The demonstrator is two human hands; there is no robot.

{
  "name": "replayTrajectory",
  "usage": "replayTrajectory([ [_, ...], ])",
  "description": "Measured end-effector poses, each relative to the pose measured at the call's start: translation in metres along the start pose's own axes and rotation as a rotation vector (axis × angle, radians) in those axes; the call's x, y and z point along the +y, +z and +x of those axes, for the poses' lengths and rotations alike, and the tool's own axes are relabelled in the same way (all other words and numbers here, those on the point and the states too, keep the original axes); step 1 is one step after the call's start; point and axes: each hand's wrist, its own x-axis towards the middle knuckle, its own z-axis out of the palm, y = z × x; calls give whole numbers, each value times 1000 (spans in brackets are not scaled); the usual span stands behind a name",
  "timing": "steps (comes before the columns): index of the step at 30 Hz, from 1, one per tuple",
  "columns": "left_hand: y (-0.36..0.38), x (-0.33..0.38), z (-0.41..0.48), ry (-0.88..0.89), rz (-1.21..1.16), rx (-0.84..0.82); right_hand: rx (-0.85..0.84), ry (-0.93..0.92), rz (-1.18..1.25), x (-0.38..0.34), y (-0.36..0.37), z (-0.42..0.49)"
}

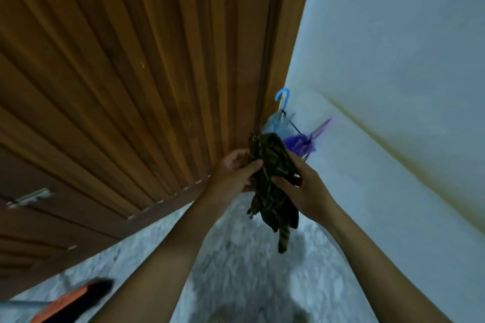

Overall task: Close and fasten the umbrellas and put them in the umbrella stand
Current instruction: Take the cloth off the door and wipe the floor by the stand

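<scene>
A dark plaid folding umbrella (270, 165) is collapsed and held upright in front of me, its loose cloth hanging down below my hands. My left hand (233, 170) grips it from the left, thumb pressed on the cloth. From the right, my right hand (304, 186) clasps its middle. Behind it in the corner stands the umbrella stand (301, 136), mostly hidden. It holds a light blue umbrella with a curved blue handle (282, 98) and a purple umbrella (301, 143) with a pink-violet handle.
A ribbed wooden door (131, 73) fills the left side, with a metal latch (29, 198) low down. A pale wall (393, 60) runs along the right. The floor is grey marble (236, 270). An orange and black object (73, 299) lies at the bottom left.
</scene>
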Motion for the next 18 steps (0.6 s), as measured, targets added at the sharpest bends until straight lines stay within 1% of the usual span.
replayTrajectory([
  [4,28,-88,48,-98,26,-29,77,54,5,112,1,2],
  [9,53,-231,123,-166,93,-48,126,181,47,275,23,-3],
  [14,60,-379,224,-247,171,-87,221,263,98,447,68,12],
  [18,58,-487,303,-236,315,-114,280,299,118,572,112,36],
])
